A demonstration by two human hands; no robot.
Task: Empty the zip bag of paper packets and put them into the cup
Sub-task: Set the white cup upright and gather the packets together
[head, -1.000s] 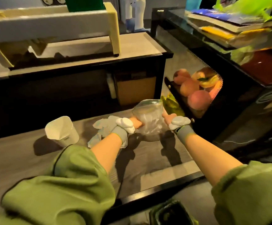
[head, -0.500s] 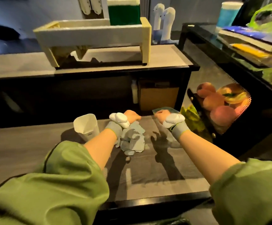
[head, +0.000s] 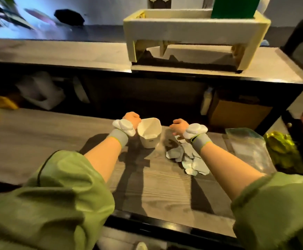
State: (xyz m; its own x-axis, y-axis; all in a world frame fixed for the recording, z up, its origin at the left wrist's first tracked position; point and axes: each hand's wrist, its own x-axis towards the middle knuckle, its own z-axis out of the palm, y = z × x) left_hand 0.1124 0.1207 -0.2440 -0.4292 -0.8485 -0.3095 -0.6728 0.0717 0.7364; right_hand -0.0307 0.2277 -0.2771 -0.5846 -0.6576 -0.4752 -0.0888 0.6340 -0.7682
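The left hand [head: 131,118] is curled on the left rim of the cup [head: 150,134], which is set between the 2 hands. The right hand [head: 180,126] is curled just over the heaped paper packets [head: 189,158]; whether anything is gripped cannot be told. The zip bag [head: 250,147] is laid flat further right.

One cup [head: 149,131], one zip bag [head: 250,147], one left hand [head: 131,119], one right hand [head: 179,126], paper packets [head: 188,157] uncountably heaped.

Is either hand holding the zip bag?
No, the zip bag lies flat on the table, right of the paper packets, clear of the left hand and the right hand.
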